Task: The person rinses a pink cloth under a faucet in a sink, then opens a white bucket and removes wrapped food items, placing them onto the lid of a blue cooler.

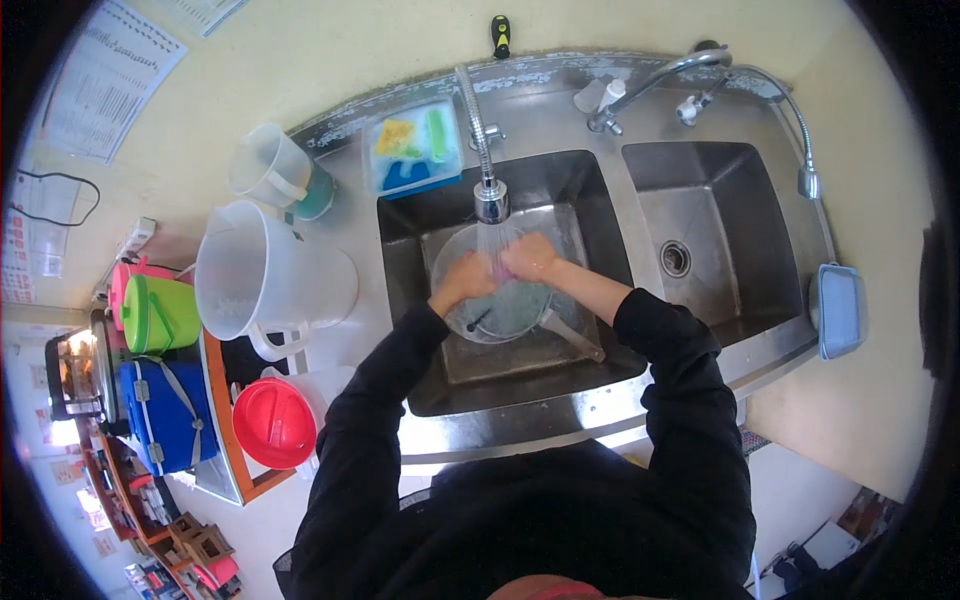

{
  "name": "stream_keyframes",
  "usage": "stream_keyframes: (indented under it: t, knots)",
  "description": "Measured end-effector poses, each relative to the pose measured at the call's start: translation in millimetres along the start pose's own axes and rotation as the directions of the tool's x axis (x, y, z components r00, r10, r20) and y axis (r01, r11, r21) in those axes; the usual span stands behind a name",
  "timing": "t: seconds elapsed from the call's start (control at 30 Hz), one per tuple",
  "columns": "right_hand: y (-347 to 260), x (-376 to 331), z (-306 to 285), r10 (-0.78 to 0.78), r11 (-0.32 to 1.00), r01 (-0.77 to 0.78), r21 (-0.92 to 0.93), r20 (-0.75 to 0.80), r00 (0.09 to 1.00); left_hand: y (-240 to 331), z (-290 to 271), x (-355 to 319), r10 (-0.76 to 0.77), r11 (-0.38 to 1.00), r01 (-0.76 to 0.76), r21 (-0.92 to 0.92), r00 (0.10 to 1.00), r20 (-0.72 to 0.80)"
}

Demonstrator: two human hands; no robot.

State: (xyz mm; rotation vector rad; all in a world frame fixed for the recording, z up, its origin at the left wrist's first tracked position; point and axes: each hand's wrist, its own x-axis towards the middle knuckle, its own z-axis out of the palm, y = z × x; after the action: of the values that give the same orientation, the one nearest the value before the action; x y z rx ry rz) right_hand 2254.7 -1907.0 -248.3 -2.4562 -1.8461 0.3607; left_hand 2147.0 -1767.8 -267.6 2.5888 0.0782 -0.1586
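Observation:
Under a stream from the sprayer tap (491, 203), my left hand (470, 276) and my right hand (531, 257) come together in the left sink basin (590, 350). Their fingers are curled inward, and a bit of pink shows between them; water blurs what it is. Below them a clear plastic jug (515, 310) sits in the basin, with its long handle (572, 335) pointing toward me and to the right. Water and a small dark object (479, 320) show within the jug.
A tub (458, 125) with sponges stands behind the basin. Left of it are a measuring jug (270, 172), a large translucent pitcher (235, 270) and a red-lidded container (274, 424). A second basin (715, 200), a curved tap (660, 75) and a blue basket (840, 310) lie right.

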Motion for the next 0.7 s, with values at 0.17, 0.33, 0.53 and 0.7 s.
stream_keyframes:
  t: [0.17,0.33,0.53,0.7]
  knots:
    - [12.5,4.5,2.9,-0.181,0.979,0.163,-0.123,-0.149,0.972,26.8,12.4,-11.5,-0.416,0.518,0.431,-0.739,0.882,0.222]
    - [1.0,2.3,2.1,-0.087,0.995,0.072,-0.066,-0.283,0.955,33.7,8.9,-21.2,-0.274,-0.194,0.502,-0.843,0.797,0.538]
    - [-18.6,-2.9,-22.6,0.316,0.940,-0.285,0.187,-0.164,0.935,27.0,-11.2,-33.8,-0.325,-0.180,0.374,-0.910,0.850,0.414]
    - [-18.0,-26.7,-7.9,0.470,0.690,-0.209,0.693,-0.209,0.858,26.6,-37.6,-23.1,-0.277,-0.525,0.326,-0.786,0.808,0.520]
